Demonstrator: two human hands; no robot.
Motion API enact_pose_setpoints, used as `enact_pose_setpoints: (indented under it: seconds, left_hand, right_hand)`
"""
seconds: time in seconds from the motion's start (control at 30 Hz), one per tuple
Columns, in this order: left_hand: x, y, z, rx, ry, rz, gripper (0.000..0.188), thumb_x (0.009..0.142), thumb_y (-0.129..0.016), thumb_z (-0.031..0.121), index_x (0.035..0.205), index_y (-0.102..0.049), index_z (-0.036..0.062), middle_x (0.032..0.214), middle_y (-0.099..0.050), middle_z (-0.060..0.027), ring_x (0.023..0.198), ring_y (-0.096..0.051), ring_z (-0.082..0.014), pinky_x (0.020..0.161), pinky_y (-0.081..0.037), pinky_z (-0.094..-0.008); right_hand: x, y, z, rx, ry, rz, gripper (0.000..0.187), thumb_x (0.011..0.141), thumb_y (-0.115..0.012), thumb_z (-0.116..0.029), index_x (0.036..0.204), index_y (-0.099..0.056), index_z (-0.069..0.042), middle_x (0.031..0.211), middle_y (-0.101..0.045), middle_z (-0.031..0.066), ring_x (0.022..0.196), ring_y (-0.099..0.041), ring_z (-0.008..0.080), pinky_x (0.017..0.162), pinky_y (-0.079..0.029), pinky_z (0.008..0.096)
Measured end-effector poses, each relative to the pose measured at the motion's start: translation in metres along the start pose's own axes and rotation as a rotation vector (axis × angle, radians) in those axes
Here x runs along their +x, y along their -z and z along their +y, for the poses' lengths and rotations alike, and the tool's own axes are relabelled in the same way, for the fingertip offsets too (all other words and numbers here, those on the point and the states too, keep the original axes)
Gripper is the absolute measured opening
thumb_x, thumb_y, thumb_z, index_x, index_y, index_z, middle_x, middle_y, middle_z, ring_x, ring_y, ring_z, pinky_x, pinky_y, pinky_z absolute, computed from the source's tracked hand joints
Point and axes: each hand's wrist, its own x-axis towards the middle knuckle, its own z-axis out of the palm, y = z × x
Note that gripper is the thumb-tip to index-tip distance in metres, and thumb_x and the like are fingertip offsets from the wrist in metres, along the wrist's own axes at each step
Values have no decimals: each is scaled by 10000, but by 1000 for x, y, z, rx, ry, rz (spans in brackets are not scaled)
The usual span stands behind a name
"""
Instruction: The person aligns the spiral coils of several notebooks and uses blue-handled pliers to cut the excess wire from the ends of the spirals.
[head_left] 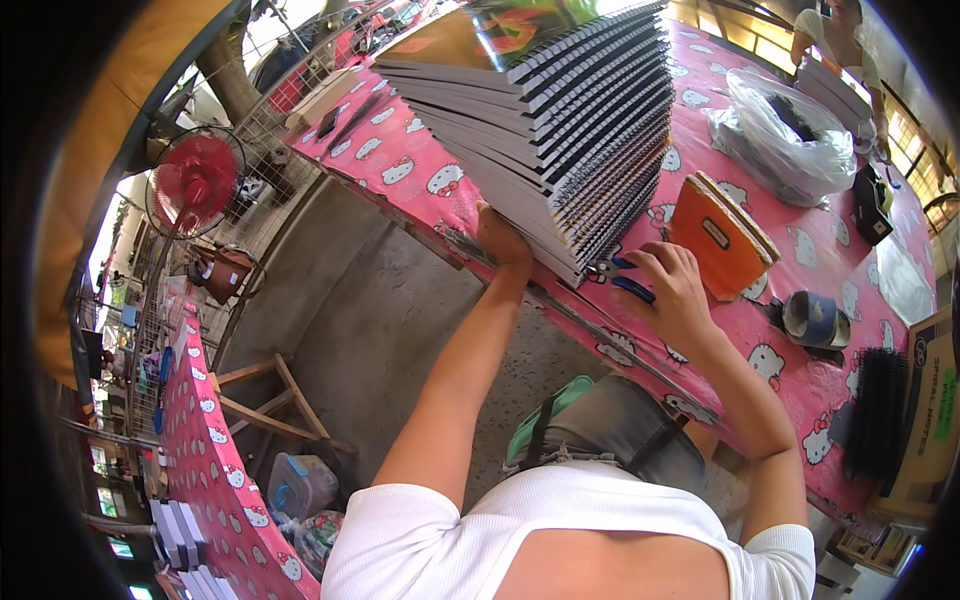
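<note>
A tall stack of spiral-bound notebooks (590, 130) stands on the table, its coil edges facing right. My left hand (502, 238) rests against the lower page side of the stack, near the table edge; its fingertips are partly hidden. In my right hand (672, 292) I grip pliers (632, 283) with dark blue handles. Their metal jaws touch or lie very near the coil end at the stack's bottom corner. Just right of that hand stands an orange wallet (716, 238).
A pink patterned cloth (800, 390) covers the table. On it are a clear plastic bag (785, 135), a roll of tape (812, 318), black coils (875, 410) and a cardboard box (925, 410). A red fan (195, 183) stands left. Another person (840, 50) is at the far right.
</note>
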Motion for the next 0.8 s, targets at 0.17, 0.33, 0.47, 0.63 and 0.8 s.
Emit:
enact_pose_setpoints:
  seconds: [0.17, 0.33, 0.47, 0.63, 0.8]
  left_hand:
    - [2, 4, 1, 112, -53, -41, 302, 968, -350, 250, 963, -542, 17, 874, -626, -83, 755, -602, -144, 703, -511, -287]
    - [-9, -10, 10, 361, -42, -17, 315, 968, -340, 248, 979, -546, 9, 886, -627, -95, 759, -607, -169, 711, -515, -310]
    - [2, 3, 5, -63, 50, -65, 350, 962, -322, 254, 1022, -552, -2, 918, -617, -104, 784, -610, -191, 737, -515, -319]
    - [-3, -1, 5, -179, 142, -82, 337, 949, -324, 248, 998, -551, 4, 973, -597, -111, 844, -604, -182, 754, -516, -308]
    - [-11, -16, 15, -100, 39, -63, 452, 955, -320, 353, 880, -583, -8, 886, -608, -93, 781, -556, -183, 755, -453, -332]
  right_hand:
    - [14, -1, 0, 108, -12, -83, 396, 751, -734, -315, 1007, -608, -39, 900, -599, 97, 820, -585, 239, 704, -455, 368]
    - [21, 5, 16, 1107, -1032, -589, 346, 827, -706, -328, 950, -625, -14, 723, -613, 26, 683, -597, 120, 604, -471, 287]
    - [7, 1, 5, 378, -236, -184, 392, 750, -743, -340, 973, -607, -48, 836, -607, 87, 738, -601, 234, 635, -462, 352]
    - [0, 0, 4, -27, -3, -27, 411, 707, -748, -285, 1030, -603, -79, 1027, -568, 116, 971, -540, 297, 836, -425, 416]
    - [1, -7, 6, -79, 46, 36, 403, 690, -749, -269, 1019, -609, -83, 992, -570, 98, 944, -539, 289, 834, -420, 407]
